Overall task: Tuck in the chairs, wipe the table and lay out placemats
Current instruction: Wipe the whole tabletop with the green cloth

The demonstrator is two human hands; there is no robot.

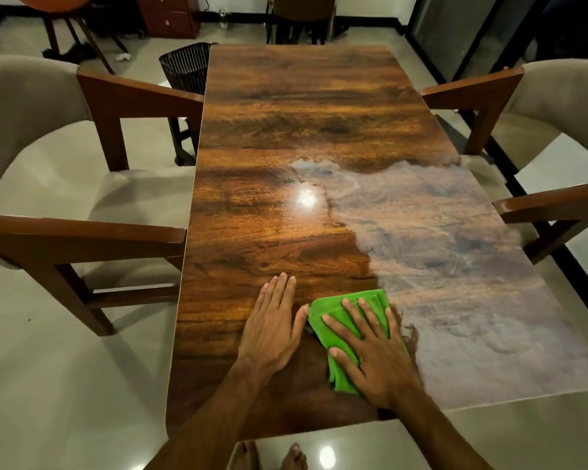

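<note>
Green and folded, a soft cleaning cloth lies flat near the near end of a long, glossy, dark-grained wooden tabletop, a little to the right of its middle line. The person's right hand presses down on the cloth with fingers straight and spread, the palm covering its near part while the far edge and the near left corner show past the hand. Just beside it, the left hand rests flat on the bare wood, fingers straight and close together, with its thumb touching the cloth's left edge. A pale, cloudy film covers the near right part of the tabletop, beginning at the cloth's right side, while the left part and the far end look clear and carry a bright reflection of a lamp. A beige upholstered armchair with brown wooden arms stands on the left, its arm ends just beside the tabletop's edge, and a matching armchair stands on the right in the same way. A black wire wastebasket sits on the pale tiled floor by the far left corner. Two bare feet show at the bottom edge.
</note>
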